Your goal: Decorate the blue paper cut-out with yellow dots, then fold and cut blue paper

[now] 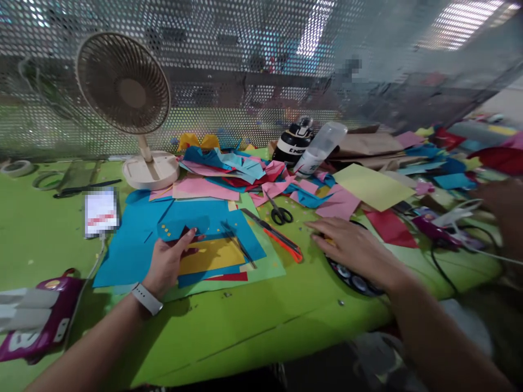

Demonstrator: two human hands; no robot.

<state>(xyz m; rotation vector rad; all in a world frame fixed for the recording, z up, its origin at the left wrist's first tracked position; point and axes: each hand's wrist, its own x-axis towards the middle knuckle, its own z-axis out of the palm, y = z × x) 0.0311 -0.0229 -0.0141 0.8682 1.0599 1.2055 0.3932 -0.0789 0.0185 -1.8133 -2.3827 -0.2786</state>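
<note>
Head view: left hand (167, 261) pinches a blue cutout (182, 227) at centre left, already dotted with yellow bits; right hand (351, 247) lies flat, fingers apart, on a dark tray (355, 280); scissors (280, 213) idle.

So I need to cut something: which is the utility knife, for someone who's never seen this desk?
Start at the green table, then find the blue paper sheet under the left hand. Just right of it lies the utility knife, pointing diagonally. Unlike the black-handled scissors above it, it has an orange body.
</note>
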